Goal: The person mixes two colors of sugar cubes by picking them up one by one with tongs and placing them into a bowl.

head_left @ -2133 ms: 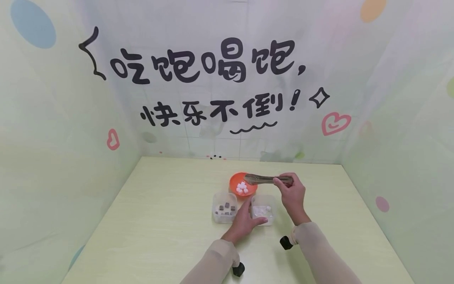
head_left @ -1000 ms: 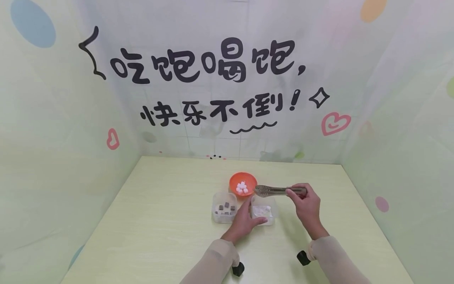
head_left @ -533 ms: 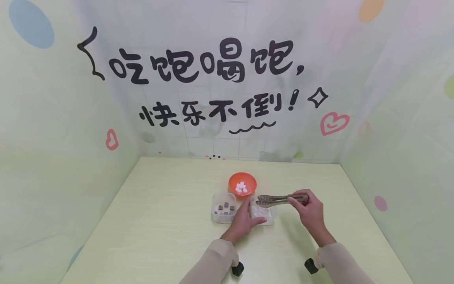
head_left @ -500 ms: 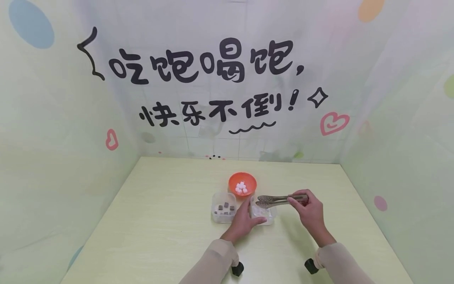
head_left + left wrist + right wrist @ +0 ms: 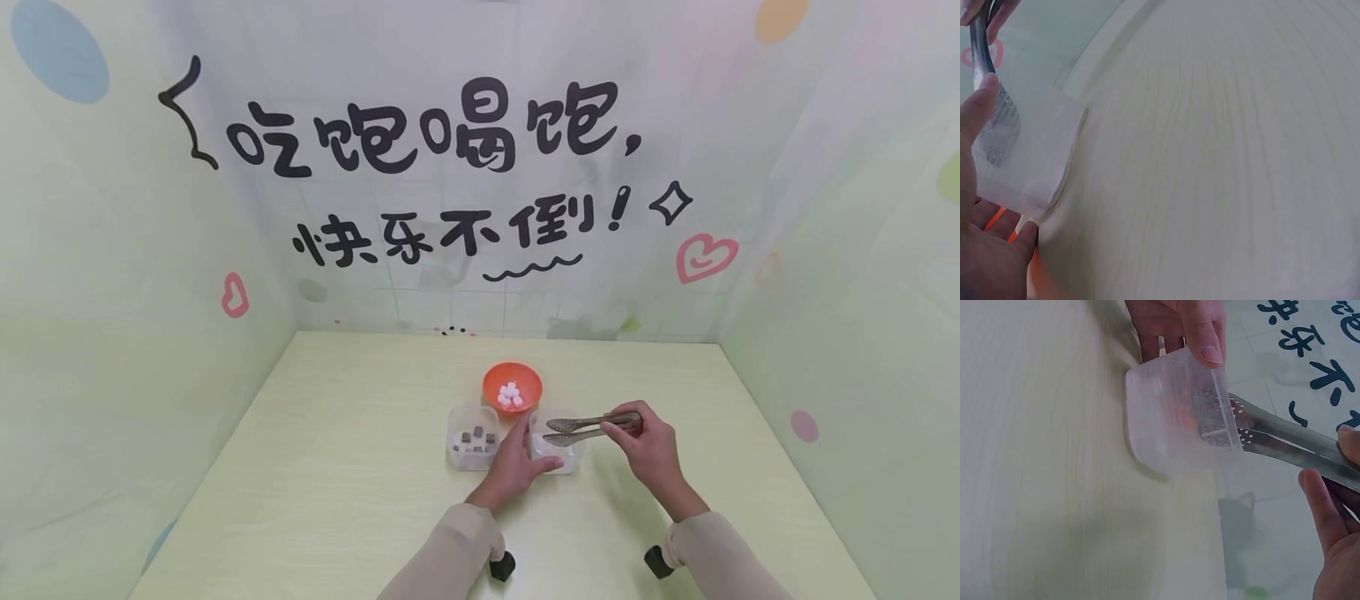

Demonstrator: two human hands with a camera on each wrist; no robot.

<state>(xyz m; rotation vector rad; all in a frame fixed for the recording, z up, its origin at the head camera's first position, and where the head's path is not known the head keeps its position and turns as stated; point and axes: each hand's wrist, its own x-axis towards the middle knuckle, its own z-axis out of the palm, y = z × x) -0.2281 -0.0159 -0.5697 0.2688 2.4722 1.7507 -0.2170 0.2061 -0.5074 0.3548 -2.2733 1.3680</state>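
Observation:
In the head view my left hand [image 5: 513, 468] holds a clear plastic container [image 5: 567, 467] on the table, thumb at its near rim and fingers along its left side. My right hand [image 5: 652, 446] grips metal tongs [image 5: 592, 427] by the handle. The arms of the tongs stand apart, and their perforated tips reach inside the container's mouth in the right wrist view. Whatever lies between the tips is blurred by the container wall [image 5: 1154, 425]. Behind the containers is an orange bowl [image 5: 527, 377] holding several small white cubes [image 5: 510, 393].
A second clear container [image 5: 472, 462] with several dark cubes [image 5: 478, 432] stands just left of my left hand. The pale table [image 5: 337, 483] is bounded by a printed fabric backdrop [image 5: 420, 304] at the back and sides.
My right hand has brought the tongs from over the orange bowl rightward and down to the right container. The tongs' arms have spread apart. My left hand has stayed on the container.

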